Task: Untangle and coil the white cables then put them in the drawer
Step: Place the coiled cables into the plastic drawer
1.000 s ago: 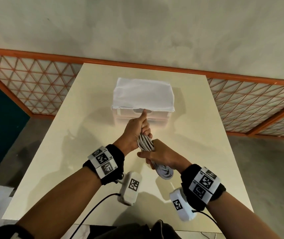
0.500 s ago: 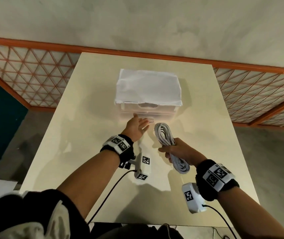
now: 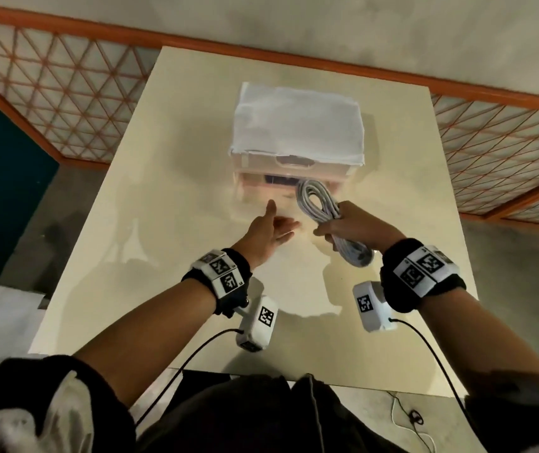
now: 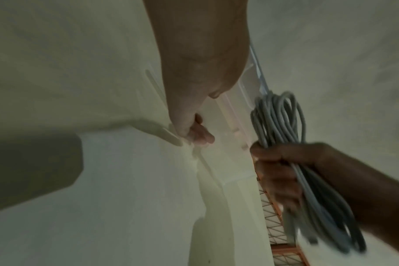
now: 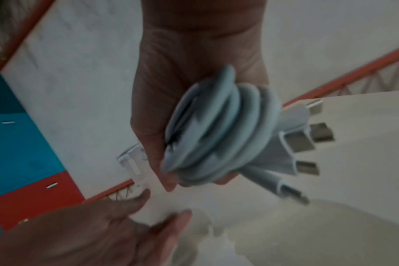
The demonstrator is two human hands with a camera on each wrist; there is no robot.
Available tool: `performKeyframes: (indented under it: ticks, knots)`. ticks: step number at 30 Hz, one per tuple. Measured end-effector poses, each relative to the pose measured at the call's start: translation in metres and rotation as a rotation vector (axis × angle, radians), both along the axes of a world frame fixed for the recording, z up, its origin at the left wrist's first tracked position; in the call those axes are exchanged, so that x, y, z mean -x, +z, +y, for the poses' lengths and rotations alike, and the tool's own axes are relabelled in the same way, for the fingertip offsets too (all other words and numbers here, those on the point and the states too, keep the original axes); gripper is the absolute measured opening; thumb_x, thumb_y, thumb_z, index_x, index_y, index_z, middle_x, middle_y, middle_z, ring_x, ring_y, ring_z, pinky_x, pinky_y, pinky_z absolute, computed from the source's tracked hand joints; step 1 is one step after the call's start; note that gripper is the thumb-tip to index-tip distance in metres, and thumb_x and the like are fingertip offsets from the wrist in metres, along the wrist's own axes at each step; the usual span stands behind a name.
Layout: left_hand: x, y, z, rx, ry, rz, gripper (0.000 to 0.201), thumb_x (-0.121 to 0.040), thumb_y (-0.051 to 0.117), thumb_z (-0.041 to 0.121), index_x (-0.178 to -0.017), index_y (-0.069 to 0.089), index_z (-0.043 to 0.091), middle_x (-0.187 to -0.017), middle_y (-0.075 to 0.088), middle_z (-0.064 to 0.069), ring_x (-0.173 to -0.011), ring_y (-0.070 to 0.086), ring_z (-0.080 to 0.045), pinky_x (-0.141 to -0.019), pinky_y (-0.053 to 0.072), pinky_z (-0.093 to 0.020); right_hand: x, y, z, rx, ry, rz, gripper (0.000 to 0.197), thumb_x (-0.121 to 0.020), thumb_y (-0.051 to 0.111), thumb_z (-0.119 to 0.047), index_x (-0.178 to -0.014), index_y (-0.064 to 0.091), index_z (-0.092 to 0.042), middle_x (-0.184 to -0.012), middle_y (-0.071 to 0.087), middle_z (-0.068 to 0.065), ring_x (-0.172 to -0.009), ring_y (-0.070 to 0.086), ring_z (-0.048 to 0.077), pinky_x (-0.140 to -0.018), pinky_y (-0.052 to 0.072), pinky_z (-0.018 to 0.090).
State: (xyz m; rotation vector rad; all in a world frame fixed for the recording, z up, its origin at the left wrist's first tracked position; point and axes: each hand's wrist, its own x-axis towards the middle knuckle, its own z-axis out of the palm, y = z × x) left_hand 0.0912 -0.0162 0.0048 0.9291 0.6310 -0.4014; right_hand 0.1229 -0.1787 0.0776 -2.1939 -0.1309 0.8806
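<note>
Orange lattice railing borders the cream table [image 3: 170,197]. At 12 o'clock a cloth-covered drawer unit [image 3: 297,125] is seen, its drawer [image 3: 261,194] pulled out. The coiled white cables [image 3: 318,204] are clamped in the right hand [image 3: 356,225] over the drawer. The left hand [image 3: 269,232] is held flat, fingers spread, at the drawer front.
</note>
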Motion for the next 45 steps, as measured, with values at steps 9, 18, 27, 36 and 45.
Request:
performKeyframes:
  ticks: [9, 18, 27, 36, 45]
  knots:
    - [0.015, 0.005, 0.009, 0.026, -0.112, 0.027, 0.043, -0.102, 0.027, 0.039, -0.111, 0.045, 0.001, -0.126, 0.059, -0.02, -0.108, 0.062, -0.024, -0.084, 0.051, -0.029, -0.058, -0.004, 0.058, 0.379, 0.371, -0.061, 0.033, -0.072, 0.061, -0.007, -0.105, 0.062, -0.005, -0.067, 0.063, 0.013, -0.052, 0.057, 0.024, -0.054, 0.045, 0.029]
    - [0.012, -0.003, 0.008, -0.028, -0.201, 0.018, 0.057, -0.102, 0.021, 0.04, -0.121, 0.05, -0.005, -0.128, 0.06, -0.02, -0.096, 0.065, -0.017, -0.079, 0.053, -0.026, -0.087, -0.028, 0.06, 0.59, 0.416, 0.237, 0.019, -0.065, 0.068, -0.024, -0.051, 0.061, -0.014, -0.061, 0.064, 0.002, -0.055, 0.056, 0.019, -0.061, 0.044, 0.026]
    - [0.013, -0.008, 0.011, -0.022, -0.271, -0.019, 0.062, -0.102, 0.018, 0.041, -0.119, 0.057, -0.004, -0.128, 0.058, -0.018, -0.098, 0.062, -0.01, -0.085, 0.05, -0.025, -0.102, -0.045, 0.053, 0.356, 0.138, 0.476, 0.024, -0.044, 0.084, -0.021, -0.058, 0.065, -0.015, -0.06, 0.062, 0.003, -0.05, 0.053, 0.015, -0.054, 0.043, 0.025]
    - [0.015, -0.006, 0.011, -0.004, -0.23, -0.016, 0.055, -0.103, 0.02, 0.037, -0.096, 0.064, 0.005, -0.106, 0.066, -0.005, -0.097, 0.062, -0.01, -0.086, 0.049, -0.027, -0.09, -0.065, 0.058, 0.169, 0.026, 0.163, 0.038, -0.073, 0.073, -0.034, -0.099, 0.068, -0.006, -0.079, 0.07, 0.011, -0.068, 0.064, 0.024, -0.074, 0.053, 0.034]
    - [0.015, -0.008, 0.006, -0.027, -0.188, 0.011, 0.058, -0.103, 0.02, 0.038, -0.104, 0.063, 0.001, -0.109, 0.066, -0.009, -0.098, 0.063, -0.013, -0.085, 0.05, -0.027, -0.082, -0.07, 0.06, 0.251, 0.07, -0.083, 0.058, -0.076, 0.071, -0.05, -0.121, 0.061, -0.014, -0.118, 0.066, 0.007, -0.111, 0.059, 0.023, -0.088, 0.04, 0.024]
